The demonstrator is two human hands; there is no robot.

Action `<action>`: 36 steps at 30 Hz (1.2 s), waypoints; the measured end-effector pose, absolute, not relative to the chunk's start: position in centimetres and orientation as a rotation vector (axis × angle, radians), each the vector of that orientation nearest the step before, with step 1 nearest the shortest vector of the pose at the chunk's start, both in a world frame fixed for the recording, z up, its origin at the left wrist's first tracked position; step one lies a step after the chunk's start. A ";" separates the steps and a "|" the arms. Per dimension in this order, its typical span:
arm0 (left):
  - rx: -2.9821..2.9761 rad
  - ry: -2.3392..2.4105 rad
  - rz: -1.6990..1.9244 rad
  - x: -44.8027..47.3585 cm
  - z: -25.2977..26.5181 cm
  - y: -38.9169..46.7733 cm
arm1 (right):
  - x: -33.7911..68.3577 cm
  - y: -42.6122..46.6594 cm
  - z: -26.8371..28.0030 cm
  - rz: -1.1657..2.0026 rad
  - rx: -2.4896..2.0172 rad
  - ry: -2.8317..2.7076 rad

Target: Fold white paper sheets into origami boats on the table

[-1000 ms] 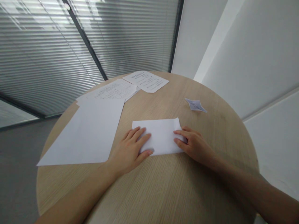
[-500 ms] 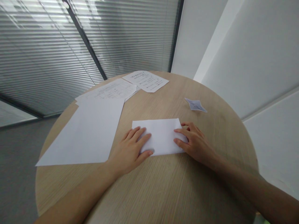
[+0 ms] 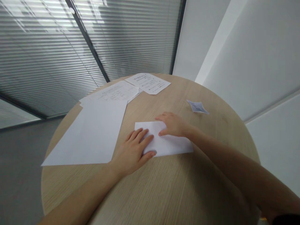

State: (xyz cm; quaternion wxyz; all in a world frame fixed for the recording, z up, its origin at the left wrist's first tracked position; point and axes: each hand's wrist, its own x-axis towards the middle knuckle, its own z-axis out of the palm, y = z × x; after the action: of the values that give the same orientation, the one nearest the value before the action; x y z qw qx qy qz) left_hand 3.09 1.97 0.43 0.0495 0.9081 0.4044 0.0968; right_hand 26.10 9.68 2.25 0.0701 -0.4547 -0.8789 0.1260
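A folded sheet of white paper lies flat on the wooden table. My left hand rests on its left end, fingers spread and pressed down. Over the far edge of the paper is my right hand, palm down with thumb and fingers apart; its fingertips reach that edge near the middle. The right hand covers part of the paper's far right side. Beyond it, to the right, sits a small folded paper boat-like shape, which neither hand touches.
A large blank white sheet lies left of my left hand, overhanging the table edge. Behind it are printed sheets and another printed page. The round table stands by a window with blinds and a white wall.
My right hand has moved left and away from me, from the paper's right end to its far edge. My left hand stays in place on the left end.
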 end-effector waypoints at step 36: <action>1.561 1.467 1.208 2.9 0.9 2.9 | 28.1 4.3 3.9 0.629 -1.260 -2.184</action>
State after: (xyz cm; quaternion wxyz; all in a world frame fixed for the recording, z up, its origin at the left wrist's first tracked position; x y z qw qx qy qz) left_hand 2.91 2.90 0.95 0.3346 0.5982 0.5621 0.4629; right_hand 28.08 4.26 3.94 0.2682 -0.4673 -0.8095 0.2334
